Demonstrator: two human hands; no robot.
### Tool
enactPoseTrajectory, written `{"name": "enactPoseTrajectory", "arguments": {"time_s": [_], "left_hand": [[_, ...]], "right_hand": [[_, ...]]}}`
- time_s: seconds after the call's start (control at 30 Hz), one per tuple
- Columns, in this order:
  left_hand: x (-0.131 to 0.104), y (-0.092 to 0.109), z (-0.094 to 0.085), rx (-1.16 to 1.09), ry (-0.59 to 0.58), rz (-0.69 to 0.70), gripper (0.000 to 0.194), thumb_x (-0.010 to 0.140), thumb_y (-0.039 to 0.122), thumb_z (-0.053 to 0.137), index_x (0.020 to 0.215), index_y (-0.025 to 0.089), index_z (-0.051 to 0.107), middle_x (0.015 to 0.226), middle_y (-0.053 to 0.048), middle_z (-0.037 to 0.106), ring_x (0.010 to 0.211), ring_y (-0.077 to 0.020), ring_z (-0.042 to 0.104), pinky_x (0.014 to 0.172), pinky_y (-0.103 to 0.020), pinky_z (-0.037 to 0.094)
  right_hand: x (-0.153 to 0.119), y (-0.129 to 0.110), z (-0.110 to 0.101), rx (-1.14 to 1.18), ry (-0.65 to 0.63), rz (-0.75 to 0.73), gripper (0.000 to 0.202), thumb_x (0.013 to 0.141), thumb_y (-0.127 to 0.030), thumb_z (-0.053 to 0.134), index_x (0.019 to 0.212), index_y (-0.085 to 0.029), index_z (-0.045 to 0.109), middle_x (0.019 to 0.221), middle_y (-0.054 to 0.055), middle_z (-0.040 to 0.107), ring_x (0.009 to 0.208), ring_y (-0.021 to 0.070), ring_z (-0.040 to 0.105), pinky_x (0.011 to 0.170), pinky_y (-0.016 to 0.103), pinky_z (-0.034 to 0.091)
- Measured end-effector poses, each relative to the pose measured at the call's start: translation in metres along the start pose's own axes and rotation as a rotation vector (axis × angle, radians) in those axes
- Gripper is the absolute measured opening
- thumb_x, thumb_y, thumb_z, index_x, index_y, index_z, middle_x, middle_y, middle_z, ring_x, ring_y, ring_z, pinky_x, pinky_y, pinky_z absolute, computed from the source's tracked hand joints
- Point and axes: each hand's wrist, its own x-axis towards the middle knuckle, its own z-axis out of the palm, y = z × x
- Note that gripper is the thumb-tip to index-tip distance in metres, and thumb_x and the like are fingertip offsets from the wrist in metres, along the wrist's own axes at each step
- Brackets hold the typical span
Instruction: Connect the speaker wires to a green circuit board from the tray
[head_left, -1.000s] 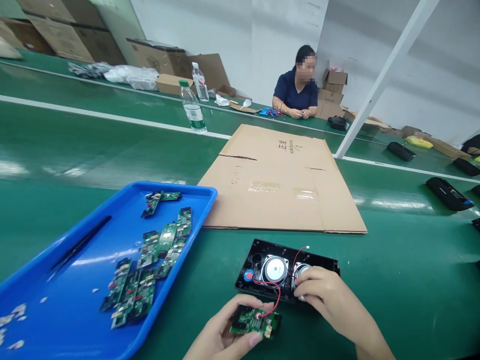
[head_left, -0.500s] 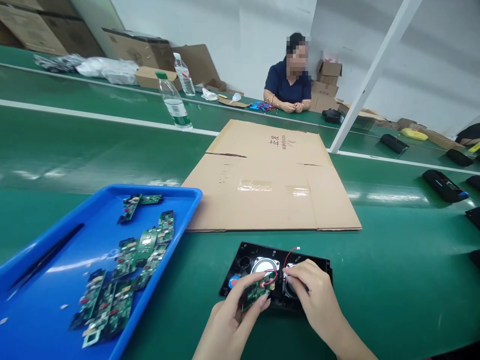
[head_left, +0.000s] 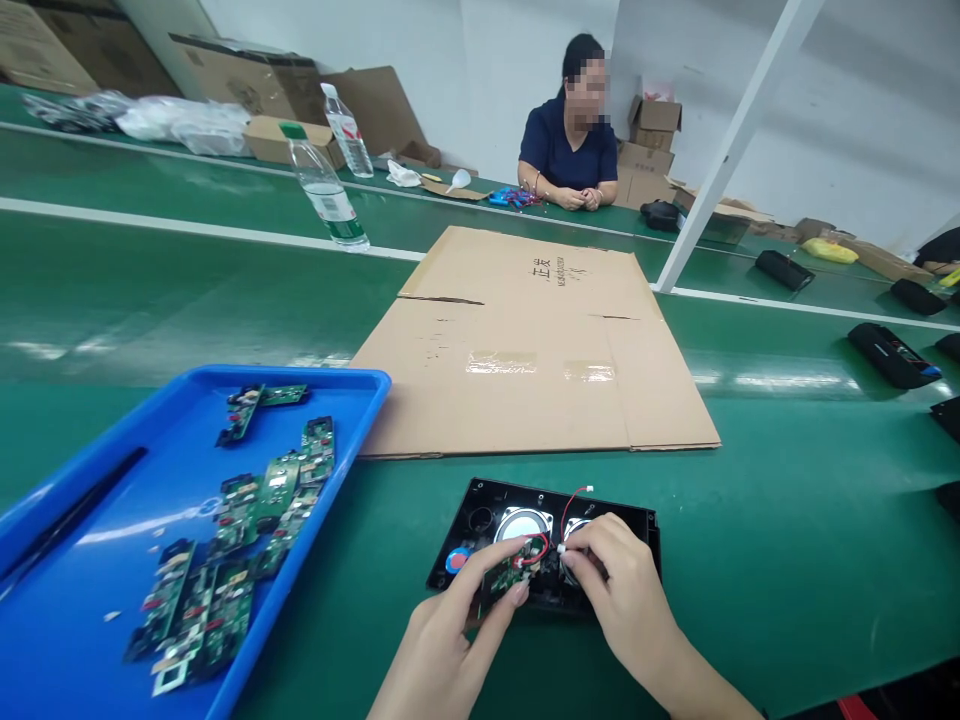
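With a closed grip, the left hand holds a circuit board. The right hand pinches a white connector.

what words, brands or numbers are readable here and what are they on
"正发", apparently, on the flat cardboard; smaller print beside it is too blurred.
Green-capped bottle: label unreadable.
White-capped bottle: label unreadable.
Black case at far right: marking too small.
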Motion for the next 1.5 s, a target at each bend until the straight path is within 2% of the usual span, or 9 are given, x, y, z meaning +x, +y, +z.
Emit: {"name": "enactPoseTrajectory", "arguments": {"time_s": [0.1, 0.33, 0.57, 0.67, 0.77, 0.93, 1.07, 1.33, 1.5], "left_hand": [[0.001, 0.000, -0.004, 0.131, -0.061, 0.009, 0.029, 0.077, 0.040, 0.059, 0.102, 0.026, 0.063, 0.049, 0.005, 0.056, 0.031, -0.0104, 0.025, 0.037, -0.026, 0.020], [0.006, -0.001, -0.008, 0.261, -0.194, 0.074, 0.035, 0.084, 0.042, 0.043, 0.113, 0.025, 0.054, 0.068, 0.002, 0.066, 0.046, -0.0150, 0.045, 0.044, -0.024, 0.034], [0.010, -0.002, -0.007, 0.332, -0.282, 0.078, 0.039, 0.086, 0.039, 0.038, 0.119, 0.020, 0.049, 0.066, 0.001, 0.064, 0.041, -0.0141, 0.041, 0.041, -0.024, 0.031], [0.012, 0.000, -0.007, 0.363, -0.277, 0.133, 0.037, 0.086, 0.035, 0.038, 0.118, 0.020, 0.050, 0.064, 0.002, 0.064, 0.046, -0.0158, 0.049, 0.045, -0.024, 0.038], [0.012, 0.002, -0.006, 0.369, -0.245, 0.226, 0.033, 0.086, 0.030, 0.039, 0.115, 0.021, 0.053, 0.076, 0.001, 0.069, 0.057, -0.0161, 0.060, 0.054, -0.023, 0.047], [0.010, -0.001, -0.008, 0.404, -0.220, 0.474, 0.030, 0.088, 0.020, 0.037, 0.111, 0.026, 0.054, 0.092, 0.001, 0.072, 0.080, -0.0154, 0.067, 0.067, -0.020, 0.051], [0.012, -0.007, -0.015, 0.448, -0.241, 0.613, 0.028, 0.087, 0.018, 0.039, 0.106, 0.028, 0.057, 0.098, 0.001, 0.071, 0.085, -0.0154, 0.067, 0.074, -0.020, 0.052], [0.009, -0.001, -0.016, 0.407, -0.274, 0.524, 0.025, 0.088, 0.021, 0.039, 0.103, 0.028, 0.058, 0.099, 0.001, 0.069, 0.090, -0.0138, 0.064, 0.077, -0.018, 0.049], [0.007, -0.003, -0.015, 0.337, -0.318, 0.358, 0.024, 0.088, 0.026, 0.042, 0.103, 0.030, 0.059, 0.101, 0.003, 0.069, 0.091, -0.0145, 0.063, 0.077, -0.019, 0.048]], "right_hand": [[0.001, 0.001, -0.002, 0.058, 0.003, 0.056, 0.013, 0.087, -0.014, 0.052, 0.076, -0.018, 0.059, 0.073, 0.000, 0.060, 0.065, 0.0116, 0.054, 0.055, 0.022, 0.043], [-0.004, 0.000, 0.005, -0.080, -0.003, -0.206, 0.017, 0.092, -0.013, 0.046, 0.086, -0.017, 0.062, 0.075, 0.001, 0.062, 0.069, 0.0125, 0.051, 0.061, 0.028, 0.038], [-0.002, -0.002, 0.007, -0.244, 0.043, -0.318, 0.017, 0.091, -0.009, 0.045, 0.081, -0.014, 0.059, 0.073, 0.002, 0.058, 0.067, 0.0123, 0.044, 0.059, 0.028, 0.033], [-0.002, -0.002, 0.007, -0.353, 0.043, -0.416, 0.017, 0.089, -0.006, 0.046, 0.082, -0.012, 0.060, 0.074, 0.004, 0.059, 0.068, 0.0137, 0.044, 0.059, 0.029, 0.033], [-0.003, -0.003, 0.009, -0.434, 0.033, -0.513, 0.016, 0.088, -0.004, 0.047, 0.082, -0.010, 0.060, 0.073, 0.006, 0.059, 0.067, 0.0150, 0.044, 0.058, 0.030, 0.033], [-0.006, -0.001, 0.010, -0.236, 0.041, -0.326, 0.016, 0.092, -0.013, 0.046, 0.082, -0.015, 0.059, 0.070, 0.003, 0.058, 0.064, 0.0136, 0.047, 0.056, 0.028, 0.037], [-0.006, 0.002, 0.008, -0.170, -0.017, -0.243, 0.020, 0.095, -0.023, 0.042, 0.106, -0.015, 0.057, 0.072, 0.002, 0.059, 0.065, 0.0149, 0.049, 0.057, 0.029, 0.041], [0.000, -0.002, 0.005, -0.239, -0.043, -0.289, 0.021, 0.095, -0.023, 0.040, 0.098, -0.015, 0.060, 0.069, 0.002, 0.058, 0.063, 0.0149, 0.048, 0.055, 0.029, 0.040], [-0.003, 0.002, 0.007, -0.224, -0.052, -0.153, 0.028, 0.097, -0.034, 0.035, 0.100, -0.020, 0.058, 0.081, 0.005, 0.059, 0.075, 0.0171, 0.053, 0.062, 0.031, 0.046]]}}
